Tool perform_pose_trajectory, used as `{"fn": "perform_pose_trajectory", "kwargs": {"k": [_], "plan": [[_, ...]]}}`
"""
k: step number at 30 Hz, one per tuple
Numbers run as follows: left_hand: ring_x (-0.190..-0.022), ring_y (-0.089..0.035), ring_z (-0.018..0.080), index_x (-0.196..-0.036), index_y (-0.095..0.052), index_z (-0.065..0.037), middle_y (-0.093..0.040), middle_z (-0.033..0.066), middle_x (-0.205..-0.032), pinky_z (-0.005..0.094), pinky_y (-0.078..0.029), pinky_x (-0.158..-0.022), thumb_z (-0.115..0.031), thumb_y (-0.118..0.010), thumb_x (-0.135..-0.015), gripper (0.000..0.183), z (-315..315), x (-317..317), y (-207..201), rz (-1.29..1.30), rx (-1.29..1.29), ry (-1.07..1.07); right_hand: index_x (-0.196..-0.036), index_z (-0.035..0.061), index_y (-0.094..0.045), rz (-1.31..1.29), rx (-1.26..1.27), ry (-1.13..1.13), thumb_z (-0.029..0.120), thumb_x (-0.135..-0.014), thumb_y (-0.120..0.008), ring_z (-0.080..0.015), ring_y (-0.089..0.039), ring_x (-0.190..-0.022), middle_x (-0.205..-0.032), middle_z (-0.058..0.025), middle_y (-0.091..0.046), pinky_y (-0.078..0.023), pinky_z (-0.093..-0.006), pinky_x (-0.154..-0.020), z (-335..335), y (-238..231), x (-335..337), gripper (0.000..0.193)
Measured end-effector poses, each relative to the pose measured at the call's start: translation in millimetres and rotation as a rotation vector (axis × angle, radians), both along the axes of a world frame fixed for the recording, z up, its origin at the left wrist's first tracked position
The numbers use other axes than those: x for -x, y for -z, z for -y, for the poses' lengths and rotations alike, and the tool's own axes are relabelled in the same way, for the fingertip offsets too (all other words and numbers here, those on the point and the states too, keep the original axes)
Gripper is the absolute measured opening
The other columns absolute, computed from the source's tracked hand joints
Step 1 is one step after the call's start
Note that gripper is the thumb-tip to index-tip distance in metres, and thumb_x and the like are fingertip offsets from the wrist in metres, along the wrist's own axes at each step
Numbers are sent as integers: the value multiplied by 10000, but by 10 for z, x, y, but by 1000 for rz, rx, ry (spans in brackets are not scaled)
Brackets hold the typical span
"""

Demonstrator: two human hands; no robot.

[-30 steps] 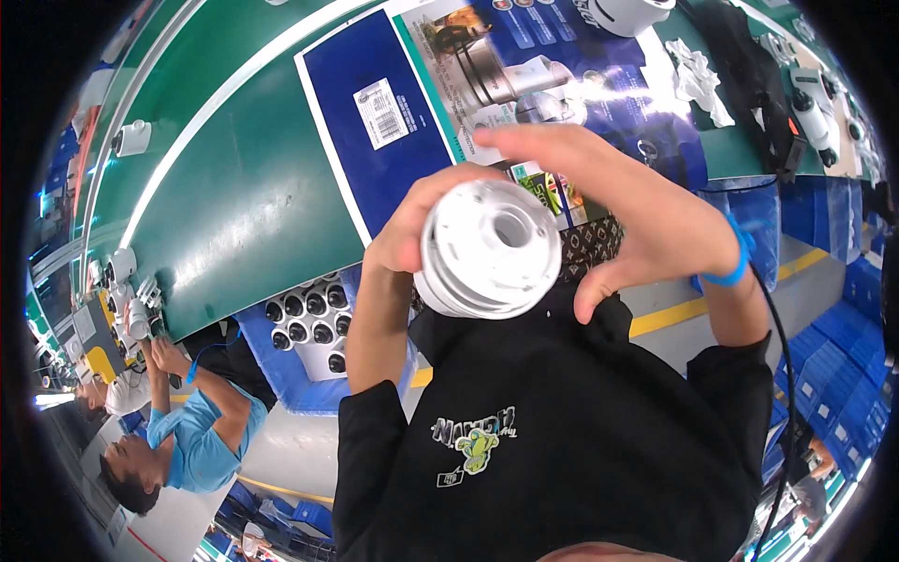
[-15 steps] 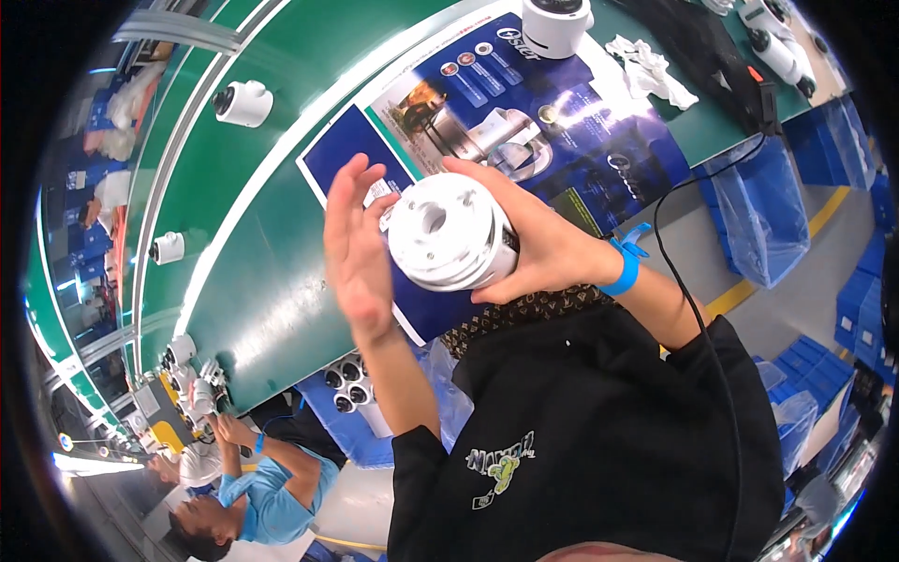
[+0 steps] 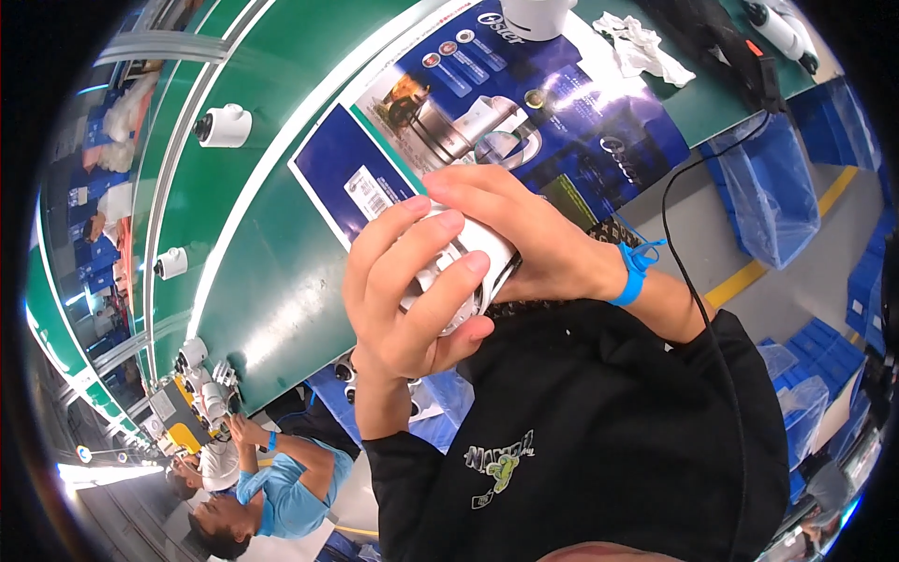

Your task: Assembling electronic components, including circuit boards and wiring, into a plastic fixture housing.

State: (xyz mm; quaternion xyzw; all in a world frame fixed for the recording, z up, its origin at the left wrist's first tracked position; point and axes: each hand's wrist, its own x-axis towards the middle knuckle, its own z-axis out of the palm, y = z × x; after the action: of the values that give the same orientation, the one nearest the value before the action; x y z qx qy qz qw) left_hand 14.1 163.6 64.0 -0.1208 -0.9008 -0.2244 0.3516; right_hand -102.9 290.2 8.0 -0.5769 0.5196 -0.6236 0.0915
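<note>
A white security camera (image 3: 491, 245) is held in front of my chest, over the near edge of the bench. My right hand (image 3: 534, 229) grips its body from the right side. My left hand (image 3: 407, 286) is wrapped over the base, fingers curled across it and thumb below. Both hands cover much of the camera, so its lens end is hidden. Under my hands lies a blue printed cardboard sheet (image 3: 599, 117). Another white camera (image 3: 536, 19) stands on the sheet's far edge.
White cameras (image 3: 225, 126) rest on the green bench (image 3: 272, 272) to the left. Crumpled white paper (image 3: 641, 49) lies at the far right. A black cable (image 3: 667, 201) hangs beside my right arm. Blue bins (image 3: 773, 211) stand at right; a co-worker (image 3: 295, 478) sits at lower left.
My left hand has moved from beside the camera, fingers raised, to closing over its base. The camera has tilted, and its round base is now mostly covered.
</note>
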Motion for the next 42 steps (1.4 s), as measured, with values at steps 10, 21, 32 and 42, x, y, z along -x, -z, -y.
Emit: {"fn": "perform_pose_trajectory", "kwargs": {"k": [10,21,32,42], "plan": [[-1004,-520,321,-1077,-629,-118,-529,122,-1106,406,-505,-793,-451,-523,-914,385,48,-187,-135,116,172,69,-1364,34,-383,9,-22,-114,32,-555,-794,-378,-449,-1204,-1313,-180,-452,-396,-437,-995,-25,8,12,907],[-1142,-477,395,-1256,-517,-19,-469,210,-1289,474,-410,-937,-640,-576,-781,783,-70,-165,-120,281,147,-40,-1379,31,-341,29,-156,-189,47,-538,-794,-392,-396,-1236,-1373,-192,-381,-361,-449,-1021,-35,41,-26,956],[-1087,-587,285,-1182,-508,-26,-573,196,-1212,366,-462,-928,-119,-863,-577,707,426,177,25,273,-530,137,-1430,-17,-225,703,-269,-346,215,-653,-841,-199,-415,-1230,-1324,-131,-434,-355,-321,-1021,90,-11,58,1018],[-1066,-586,291,-1119,-566,-17,-589,202,-1189,374,-465,-894,-219,-866,-577,651,291,337,283,110,-585,149,-1405,-16,-265,965,-228,-374,225,-696,-799,-192,-452,-1201,-1292,-121,-463,-382,-323,-1002,55,-10,106,920]]}}
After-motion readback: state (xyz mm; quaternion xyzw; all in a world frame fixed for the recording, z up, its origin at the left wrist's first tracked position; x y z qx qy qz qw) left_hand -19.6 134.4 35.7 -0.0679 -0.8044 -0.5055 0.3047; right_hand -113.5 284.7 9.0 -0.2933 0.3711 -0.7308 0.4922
